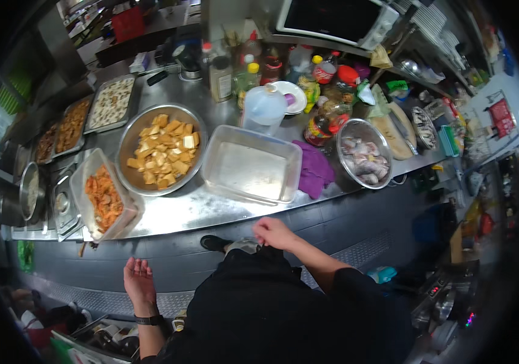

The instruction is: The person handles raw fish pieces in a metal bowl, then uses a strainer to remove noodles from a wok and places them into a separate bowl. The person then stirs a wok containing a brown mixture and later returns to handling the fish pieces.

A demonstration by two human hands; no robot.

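Observation:
My left hand (139, 278), with a dark band on its wrist, hangs off the counter's front edge, fingers slightly curled and nothing in it. My right hand (272, 232) is at my front, its fingers curled by a translucent plastic piece (245, 245); whether it grips this is unclear. On the steel counter (168, 216) stand an empty clear plastic tub (252, 164), a steel bowl of golden-brown cut pieces (164, 152) and a tilted plastic container of orange-red food (104, 198). A purple cloth (312, 170) touches the tub's right side; beyond it is a metal bowl of raw meat or fish (364, 157).
Trays of food (110, 101) stand at the back left. A large plastic jug (266, 105), sauce bottles and a white plate (296, 98) crowd the back. At right a knife (400, 127) lies on a cutting board (389, 136). A microwave oven (332, 18) sits above.

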